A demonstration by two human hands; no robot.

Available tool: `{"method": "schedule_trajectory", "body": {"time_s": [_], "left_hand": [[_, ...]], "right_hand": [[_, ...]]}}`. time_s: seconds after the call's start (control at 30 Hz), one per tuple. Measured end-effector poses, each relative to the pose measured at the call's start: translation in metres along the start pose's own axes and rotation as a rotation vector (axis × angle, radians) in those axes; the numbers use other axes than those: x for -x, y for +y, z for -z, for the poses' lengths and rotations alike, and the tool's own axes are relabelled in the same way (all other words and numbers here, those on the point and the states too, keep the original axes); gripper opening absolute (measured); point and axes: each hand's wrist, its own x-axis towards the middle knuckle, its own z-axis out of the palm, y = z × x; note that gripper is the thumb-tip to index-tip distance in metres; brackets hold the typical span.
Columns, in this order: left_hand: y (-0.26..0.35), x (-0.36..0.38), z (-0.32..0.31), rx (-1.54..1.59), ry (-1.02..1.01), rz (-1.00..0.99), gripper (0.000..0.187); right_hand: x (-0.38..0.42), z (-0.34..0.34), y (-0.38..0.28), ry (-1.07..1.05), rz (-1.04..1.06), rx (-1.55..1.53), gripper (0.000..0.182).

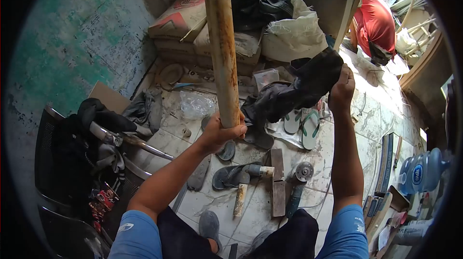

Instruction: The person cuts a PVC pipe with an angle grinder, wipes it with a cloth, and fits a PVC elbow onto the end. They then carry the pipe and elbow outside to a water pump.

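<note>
In a cluttered room, a person's left hand [343, 88] has its fingers closed on one end of a black cloth [289, 96]; the right hand [223, 132] has its fingers wrapped around the lower end of a rust-stained pipe [223, 52], held over a dusty tiled floor [357, 162]. Filled sacks [181, 18] line the floor's far edge, beside a peeling green wall [82, 37].
</note>
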Motion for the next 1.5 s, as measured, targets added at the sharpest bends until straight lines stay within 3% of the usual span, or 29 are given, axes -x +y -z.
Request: {"method": "schedule_trajectory", "body": {"time_s": [0.07,0.2,0.23,0.27,0.3,0.33,0.37,0.4,0.47,0.53,0.57,0.63,0.7,0.8,0.87,0.9,0.93,1.0,1.07,1.13,1.2,1.27,1.33,1.4,1.5], "left_hand": [[0.006,-0.009,-0.012,0.046,-0.019,-0.028,0.031],[0.01,-0.004,-0.046,-0.039,0.059,-0.095,0.031],[0.013,0.007,-0.058,-0.048,0.094,-0.048,0.028],[0.016,0.015,-0.069,-0.06,0.127,-0.006,0.026],[0.024,0.027,-0.086,0.002,0.161,-0.01,0.023],[0.025,0.034,-0.096,0.005,0.131,-0.011,0.023],[0.02,0.041,-0.104,-0.126,0.136,-0.117,0.025],[0.014,0.05,-0.106,-0.259,0.14,-0.227,0.026],[0.001,0.061,-0.097,-0.298,0.098,-0.198,0.032],[-0.004,0.076,-0.098,-0.494,0.265,-0.314,0.036],[0.003,0.084,-0.098,-0.565,0.318,-0.306,0.038],[0.009,0.088,-0.093,-0.639,0.338,-0.263,0.038],[0.017,0.094,-0.086,-0.719,0.358,-0.208,0.038],[0.034,0.103,-0.067,-0.656,0.187,-0.251,0.037],[0.038,0.111,-0.049,0.059,-0.58,0.267,0.035],[0.044,0.123,-0.052,0.378,-0.772,0.328,0.034],[0.044,0.125,-0.051,0.371,-0.763,0.329,0.034],[0.036,0.126,-0.047,0.41,-0.722,0.355,0.035],[0.03,0.115,-0.037,0.271,-0.652,0.314,0.031],[0.014,0.115,-0.029,-0.209,-0.353,0.149,0.025],[0.015,0.125,-0.037,-0.267,-0.214,0.186,0.022],[0.009,0.133,-0.036,-0.517,0.012,0.042,0.028],[0.004,0.143,-0.033,-0.626,0.1,0.068,0.03],[-0.001,0.143,-0.038,-0.738,0.256,-0.076,0.03],[0.005,0.145,-0.045,-0.834,0.3,-0.12,0.031]], "right_hand": [[-0.003,-0.007,-0.11,-0.172,-0.146,-0.398,0.039],[0.027,-0.048,-0.242,-0.186,0.055,-0.673,0.033],[0.04,-0.06,-0.244,-0.291,0.174,-0.674,0.032],[0.045,-0.059,-0.227,-0.194,0.428,0.029,0.036],[0.06,-0.093,-0.22,-0.376,0.281,-0.34,0.042],[0.067,-0.109,-0.202,-0.476,0.564,-0.041,0.044],[0.093,-0.123,-0.199,-0.496,0.311,0.004,0.048],[0.11,-0.135,-0.188,-0.404,0.327,0.191,0.048],[0.119,-0.135,-0.177,-0.364,0.326,0.13,0.057],[0.131,-0.141,-0.174,-0.096,0.215,0.024,0.054],[0.128,-0.142,-0.188,-0.096,0.232,0.031,0.054],[0.125,-0.14,-0.221,-0.219,-0.134,-0.006,0.043],[0.107,-0.132,-0.228,-0.273,-0.179,-0.074,0.037],[0.091,-0.123,-0.227,-0.334,-0.212,-0.262,0.033],[0.084,-0.113,-0.211,-0.426,-0.333,-0.599,0.037],[0.092,-0.118,-0.216,-0.343,-0.378,-0.662,0.04],[0.092,-0.121,-0.207,-0.347,-0.38,-0.672,0.04],[0.089,-0.128,-0.186,-0.572,-0.237,-0.941,0.036],[0.091,-0.128,-0.168,-0.596,-0.277,-0.986,0.033],[0.108,-0.125,-0.162,-0.565,-0.26,-0.589,0.031],[0.127,-0.128,-0.163,-0.551,-0.304,-0.579,0.029],[0.146,-0.13,-0.167,-0.506,-0.194,-0.453,0.031],[0.164,-0.13,-0.16,-0.465,-0.194,-0.418,0.03],[0.175,-0.134,-0.16,-0.424,-0.158,-0.384,0.03],[0.209,-0.136,-0.165,-0.125,-0.023,-0.19,0.033]]}}
